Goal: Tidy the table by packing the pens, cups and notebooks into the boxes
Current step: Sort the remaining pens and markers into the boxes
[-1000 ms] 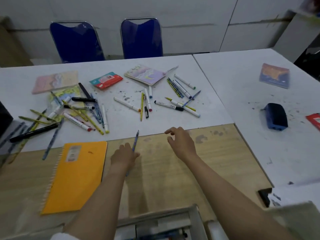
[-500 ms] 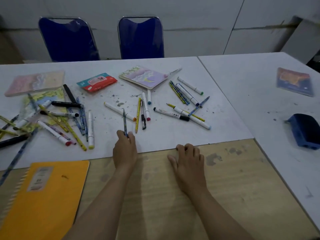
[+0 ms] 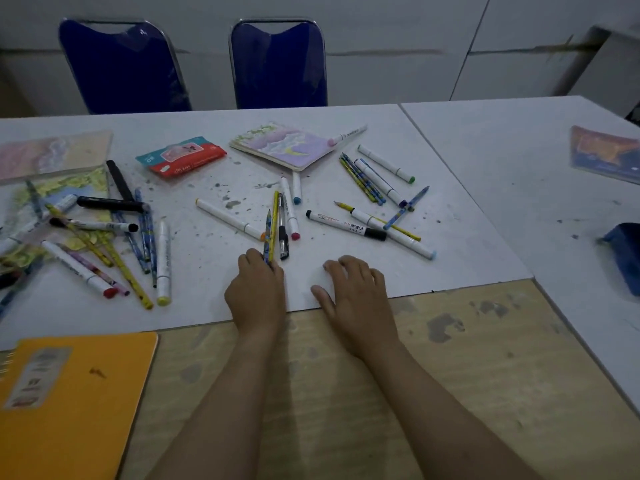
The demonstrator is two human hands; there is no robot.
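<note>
Left hand (image 3: 256, 289) has moved forward off the wooden board onto the white table (image 3: 450, 237), fingers curled round a blue pencil (image 3: 267, 233) whose tip points away. Pencil now lies against the middle group: yellow pencil (image 3: 274, 223), black pen (image 3: 282, 230), red-tipped marker (image 3: 289, 209). Half a second ago it stood short of them. Right hand (image 3: 356, 289) also further forward, fingers bent loosely on the table, holding nothing. Orange notebook (image 3: 69, 403) at near left, pink notebook (image 3: 280, 145) beyond the pens. No box in view.
</note>
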